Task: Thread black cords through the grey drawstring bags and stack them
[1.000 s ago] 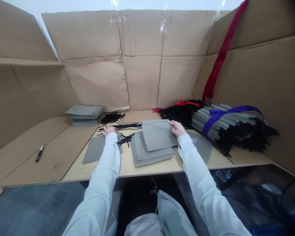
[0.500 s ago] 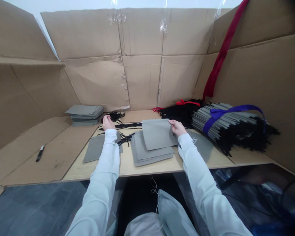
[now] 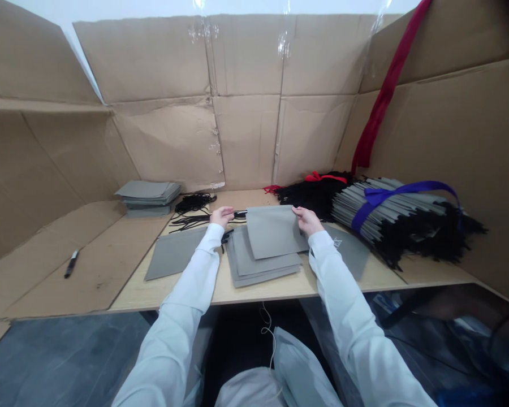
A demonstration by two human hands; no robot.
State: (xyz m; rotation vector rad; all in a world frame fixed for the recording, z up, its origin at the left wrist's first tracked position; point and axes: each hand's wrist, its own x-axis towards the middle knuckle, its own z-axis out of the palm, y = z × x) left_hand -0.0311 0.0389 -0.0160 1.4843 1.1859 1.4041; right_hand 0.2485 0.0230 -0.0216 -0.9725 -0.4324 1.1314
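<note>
My left hand (image 3: 221,216) is closed on thin black cords (image 3: 195,219) that trail off to the left on the table. It sits just left of the top grey sheet (image 3: 274,230), which lies askew on a small stack of grey sheets (image 3: 261,265). My right hand (image 3: 307,220) grips the far right corner of that top sheet, fingers curled over its edge. Both arms are in white sleeves.
A single grey sheet (image 3: 173,252) lies left of the stack. A coil of black cords (image 3: 194,202) and another grey stack (image 3: 147,196) sit at the back left. A bundle tied with purple ribbon (image 3: 390,210) and black cords with red tie (image 3: 311,192) fill the right. A pen (image 3: 70,263) lies far left.
My left hand has moved right from the cord pile towards the top grey sheet, drawing black cords along. My right hand has stayed on the sheet's corner.
</note>
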